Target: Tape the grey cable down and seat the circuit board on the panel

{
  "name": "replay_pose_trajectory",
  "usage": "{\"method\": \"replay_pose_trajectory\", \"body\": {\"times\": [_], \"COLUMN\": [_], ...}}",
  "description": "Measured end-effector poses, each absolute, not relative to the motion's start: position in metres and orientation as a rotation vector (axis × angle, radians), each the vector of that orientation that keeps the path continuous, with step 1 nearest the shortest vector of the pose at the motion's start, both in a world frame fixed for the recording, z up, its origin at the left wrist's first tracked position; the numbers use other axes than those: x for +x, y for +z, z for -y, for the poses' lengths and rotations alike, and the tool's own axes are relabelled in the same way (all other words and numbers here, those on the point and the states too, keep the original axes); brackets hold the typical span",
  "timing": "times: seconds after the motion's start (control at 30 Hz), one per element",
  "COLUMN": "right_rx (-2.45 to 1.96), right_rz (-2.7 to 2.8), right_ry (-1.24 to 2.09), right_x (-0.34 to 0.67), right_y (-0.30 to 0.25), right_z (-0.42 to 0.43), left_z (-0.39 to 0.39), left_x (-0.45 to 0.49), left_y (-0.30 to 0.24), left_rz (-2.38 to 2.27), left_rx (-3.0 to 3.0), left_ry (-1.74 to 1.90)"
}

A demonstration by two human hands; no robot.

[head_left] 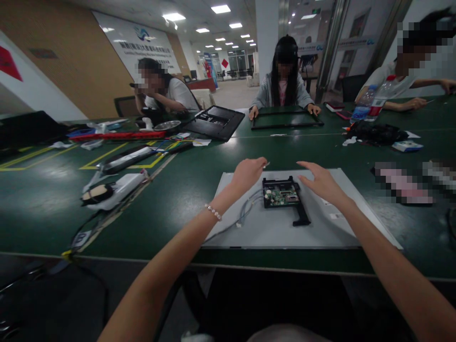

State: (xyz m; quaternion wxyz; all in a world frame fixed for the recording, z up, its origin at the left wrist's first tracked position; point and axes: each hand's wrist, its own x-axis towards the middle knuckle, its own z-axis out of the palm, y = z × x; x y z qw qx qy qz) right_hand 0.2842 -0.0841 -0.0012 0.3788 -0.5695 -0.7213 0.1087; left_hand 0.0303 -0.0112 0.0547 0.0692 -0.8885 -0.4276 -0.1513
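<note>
A flat light-grey panel (pixel 245 240) lies before me, and on it rests a black plastic bracket (pixel 302 213) that frames a green circuit board (pixel 281 195). A bundle of grey cables (pixel 245 209) runs from the board's left side toward the panel's near left corner. Above the panel's far edge, my left hand (pixel 249 173) is closed in a pinch; something small and pale shows at its fingertips, too small to name. To the right of the bracket my right hand (pixel 320 180) hovers open, thumb and fingers apart, holding nothing.
Across the green table (pixel 171 223), a person holds a thin black frame (pixel 285 126). A black plastic housing (pixel 215 121) lies left of it. Power strips (pixel 116 190) and cables lie at left. Bottles (pixel 379 99), a black bundle (pixel 377 133) and a pink item (pixel 402 183) are at right.
</note>
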Motion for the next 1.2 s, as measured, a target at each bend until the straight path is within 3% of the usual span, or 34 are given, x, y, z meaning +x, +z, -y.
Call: {"method": "replay_pose_trajectory", "body": {"times": [0.2,0.57,0.87,1.2], "right_rx": [-1.125,-1.112,-1.151,-1.361], "right_rz": [1.57,1.45,1.454,1.582], "right_ry": [0.664,0.637,0.568,0.339], "right_x": [0.259,0.258,0.258,0.265], "right_y": [0.0,0.001,-0.005,-0.009], "right_z": [0.088,0.087,0.083,0.082], "left_z": [0.041,0.041,0.038,0.028], "left_x": [0.071,0.075,0.054,0.008], "left_y": [0.05,0.046,0.049,0.039], "left_rz": [1.02,0.969,0.996,1.359], "left_rx": [-2.891,-3.067,-2.904,-2.656], "left_ry": [-0.641,-0.84,-0.532,-0.179]}}
